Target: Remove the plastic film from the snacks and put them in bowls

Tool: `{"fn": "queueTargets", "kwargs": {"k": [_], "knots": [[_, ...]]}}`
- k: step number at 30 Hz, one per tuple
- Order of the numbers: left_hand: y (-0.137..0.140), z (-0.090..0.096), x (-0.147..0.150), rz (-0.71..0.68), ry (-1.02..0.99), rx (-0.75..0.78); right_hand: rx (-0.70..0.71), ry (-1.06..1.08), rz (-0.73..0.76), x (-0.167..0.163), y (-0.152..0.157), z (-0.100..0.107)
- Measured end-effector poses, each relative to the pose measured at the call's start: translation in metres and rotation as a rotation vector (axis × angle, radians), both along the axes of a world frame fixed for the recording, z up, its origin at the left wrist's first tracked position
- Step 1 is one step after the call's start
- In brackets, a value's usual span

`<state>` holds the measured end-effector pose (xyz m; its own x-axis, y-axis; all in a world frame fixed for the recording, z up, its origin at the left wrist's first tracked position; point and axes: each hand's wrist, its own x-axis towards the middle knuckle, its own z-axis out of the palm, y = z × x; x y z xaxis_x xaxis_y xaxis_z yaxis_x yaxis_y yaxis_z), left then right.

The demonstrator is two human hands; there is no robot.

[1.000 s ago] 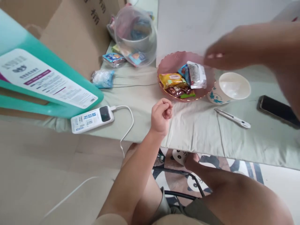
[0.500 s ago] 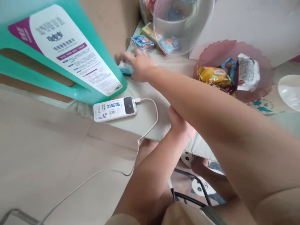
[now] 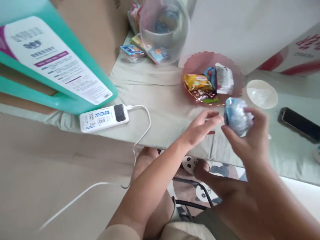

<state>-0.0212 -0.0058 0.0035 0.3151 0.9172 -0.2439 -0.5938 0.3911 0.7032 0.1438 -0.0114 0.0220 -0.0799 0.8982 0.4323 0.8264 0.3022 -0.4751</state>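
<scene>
My right hand [image 3: 252, 136] grips a blue and clear wrapped snack packet [image 3: 237, 116] above the front of the table, its thumb and fingers round the sides. Just left of the packet is my left hand [image 3: 202, 128], fingers stretched out and apart, holding nothing. Behind both hands sits a pink scalloped plate [image 3: 188, 65] with a yellow packet [image 3: 198, 82], a white packet [image 3: 224, 78] and a small blue one in it. To the right of the plate lies a white bowl [image 3: 262, 93].
A white power bank [image 3: 103, 118] with a cable lies at the table's front edge, beside a large green jug [image 3: 100, 83]. A clear plastic tub [image 3: 166, 33] and several snack packets [image 3: 132, 51] are at the back. A phone [image 3: 301, 125] lies on the right.
My right hand has come from beside the green jug to the right, bringing the blue packet along. My left hand has come out from under the right forearm. The view has shifted right.
</scene>
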Motion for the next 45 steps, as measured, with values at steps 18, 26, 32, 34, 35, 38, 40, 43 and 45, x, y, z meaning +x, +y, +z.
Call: {"fn": "queueTargets", "kwargs": {"k": [18,26,32,34,35,38,40,43,45], "knots": [[0.021,-0.049,0.038,0.154,0.690,0.456,-0.287,-0.145,-0.300,0.152,0.031,-0.061],[0.016,-0.056,0.033,0.160,1.016,0.736,-0.369,0.138,-0.107,0.142,-0.011,-0.021],[0.012,-0.047,0.035,0.167,1.043,0.708,-0.176,0.267,0.127,0.112,-0.019,-0.016],[0.012,-0.042,0.036,0.153,1.030,0.677,-0.149,0.257,0.142,0.105,-0.019,-0.020],[0.012,-0.041,0.036,0.149,1.024,0.664,-0.149,0.249,0.147,0.103,-0.019,-0.022],[0.011,-0.042,0.034,0.155,1.011,0.635,-0.159,0.231,0.173,0.100,-0.019,-0.026],[0.012,-0.048,0.032,0.180,0.985,0.620,-0.157,0.235,0.196,0.099,-0.019,-0.028],[0.013,-0.058,0.029,0.250,0.913,0.596,-0.155,0.241,0.212,0.100,-0.020,-0.028],[0.014,-0.062,0.026,0.302,0.865,0.573,-0.165,0.228,0.205,0.103,-0.020,-0.028]]}}
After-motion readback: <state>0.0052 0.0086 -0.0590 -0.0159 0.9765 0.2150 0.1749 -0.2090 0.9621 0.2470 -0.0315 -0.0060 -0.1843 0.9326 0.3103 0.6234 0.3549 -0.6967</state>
